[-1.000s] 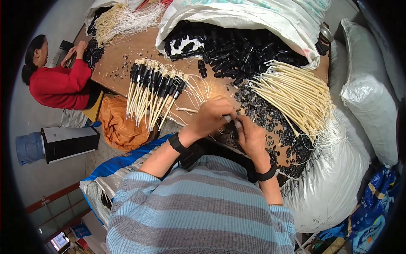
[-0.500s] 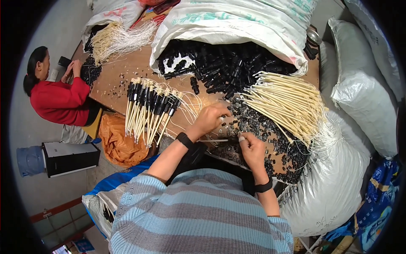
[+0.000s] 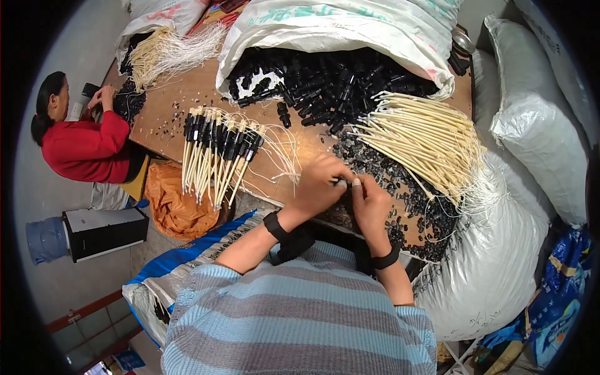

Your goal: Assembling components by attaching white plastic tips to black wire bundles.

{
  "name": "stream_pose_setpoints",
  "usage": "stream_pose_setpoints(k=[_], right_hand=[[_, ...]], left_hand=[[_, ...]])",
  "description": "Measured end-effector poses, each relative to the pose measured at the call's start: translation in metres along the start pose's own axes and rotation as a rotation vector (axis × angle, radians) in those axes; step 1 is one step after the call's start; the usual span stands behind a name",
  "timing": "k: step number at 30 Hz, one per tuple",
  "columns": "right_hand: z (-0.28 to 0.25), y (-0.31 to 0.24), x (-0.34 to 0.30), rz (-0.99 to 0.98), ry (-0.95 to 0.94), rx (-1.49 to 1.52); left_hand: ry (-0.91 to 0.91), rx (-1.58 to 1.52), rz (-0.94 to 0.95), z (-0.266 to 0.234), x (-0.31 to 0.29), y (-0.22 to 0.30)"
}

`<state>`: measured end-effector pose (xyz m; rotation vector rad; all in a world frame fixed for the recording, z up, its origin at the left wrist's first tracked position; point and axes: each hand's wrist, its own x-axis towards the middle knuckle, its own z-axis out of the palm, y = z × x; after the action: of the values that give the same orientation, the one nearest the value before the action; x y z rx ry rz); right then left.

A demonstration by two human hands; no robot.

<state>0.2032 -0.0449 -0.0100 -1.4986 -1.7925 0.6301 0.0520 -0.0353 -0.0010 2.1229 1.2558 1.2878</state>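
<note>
My left hand (image 3: 320, 186) and my right hand (image 3: 373, 203) meet at the table's near edge, thumbs and fingertips pinched together. Whatever lies between them is mostly covered by the fingers; only a small dark bit shows. Just beyond is a scatter of small black pieces (image 3: 400, 181). To the right lies a bundle of cream rods (image 3: 419, 140) with white threads at one end. On the left, several cream rods with black sleeves (image 3: 220, 147) lie in a row, thin cords trailing toward my left hand.
A white woven sack (image 3: 337, 28) spills black plastic connectors (image 3: 337, 78) across the back of the brown table (image 3: 172, 115). Stuffed white sacks (image 3: 494, 269) crowd the right side. At far left a person in red (image 3: 87, 147) works near an orange bag (image 3: 178, 203).
My left hand has moved from the small black pieces to my right hand, and their fingertips now meet. A pale rod seen beside my right hand earlier no longer shows.
</note>
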Motion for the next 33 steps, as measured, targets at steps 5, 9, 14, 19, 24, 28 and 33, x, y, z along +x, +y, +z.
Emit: stream_pose_setpoints(k=[5,9,14,19,24,28,33], right_hand=[[0.004,0.0,-0.007,-0.233,0.072,-0.159],[0.002,-0.003,-0.008,-0.26,0.076,-0.112],[-0.006,-0.002,-0.006,0.027,-0.083,0.365],[-0.026,0.007,0.003,0.463,-0.227,1.538],[-0.035,0.004,0.008,-0.031,-0.19,0.547],[-0.044,-0.009,0.007,-0.412,-0.261,-0.192],[-0.03,-0.004,0.004,-0.511,-0.186,-0.399]], left_hand=[[-0.038,-0.485,-0.704,-0.002,-0.003,0.003],[-0.008,-0.357,-0.61,-0.004,-0.002,0.001],[0.03,-0.014,-0.372,-0.011,-0.006,-0.013],[-0.187,-0.219,-0.17,-0.024,0.012,0.01],[-0.31,-0.073,-0.155,-0.021,0.001,-0.013],[-0.285,0.037,-0.208,-0.025,-0.002,-0.01],[-0.307,0.197,-0.288,-0.021,-0.003,-0.008]])
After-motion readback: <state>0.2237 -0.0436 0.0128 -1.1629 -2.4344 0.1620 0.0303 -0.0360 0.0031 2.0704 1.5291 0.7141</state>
